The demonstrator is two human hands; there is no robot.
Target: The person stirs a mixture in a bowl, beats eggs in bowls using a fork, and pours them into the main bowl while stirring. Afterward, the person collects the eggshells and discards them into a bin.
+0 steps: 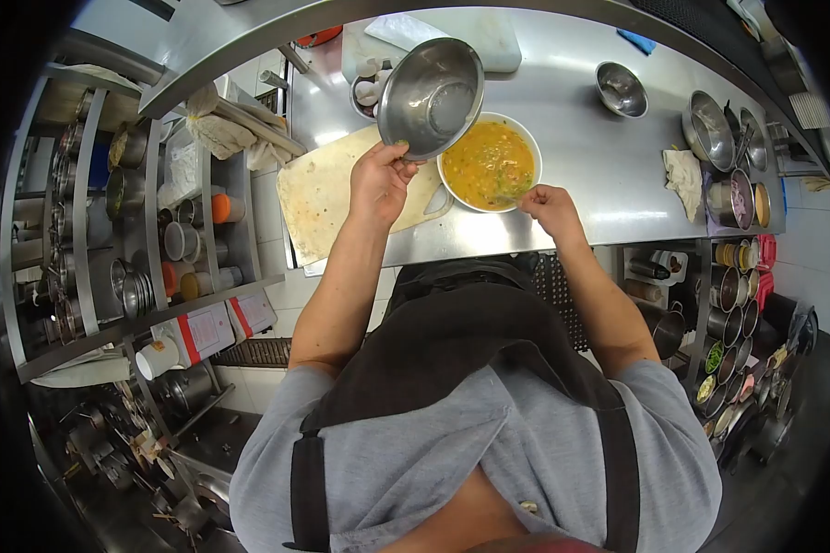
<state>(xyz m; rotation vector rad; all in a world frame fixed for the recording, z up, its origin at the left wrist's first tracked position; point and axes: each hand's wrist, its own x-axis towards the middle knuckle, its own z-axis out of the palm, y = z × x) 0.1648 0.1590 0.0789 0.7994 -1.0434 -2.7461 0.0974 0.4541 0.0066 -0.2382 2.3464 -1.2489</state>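
My left hand (382, 184) grips the rim of a metal bowl (432, 97), tilted up with its wet, nearly empty inside showing. Just right of it and partly below stands a white bowl (537, 152) on the steel counter (599, 175). It holds a yellow-orange liquid mixture (489, 164) with green and reddish bits. At the lower right rim of the white bowl is my right hand (551, 210), its fingers closed in a pinch; what they hold, if anything, is hidden. A worn cutting board (327, 198) lies to the left, under my left forearm.
Behind the raised bowl are a container of eggshells (367, 89) and a white board (493, 41). A small metal bowl (622, 89), a cloth (682, 182) and larger bowls (708, 129) stand to the right. Loaded shelves (157, 203) flank the left side.
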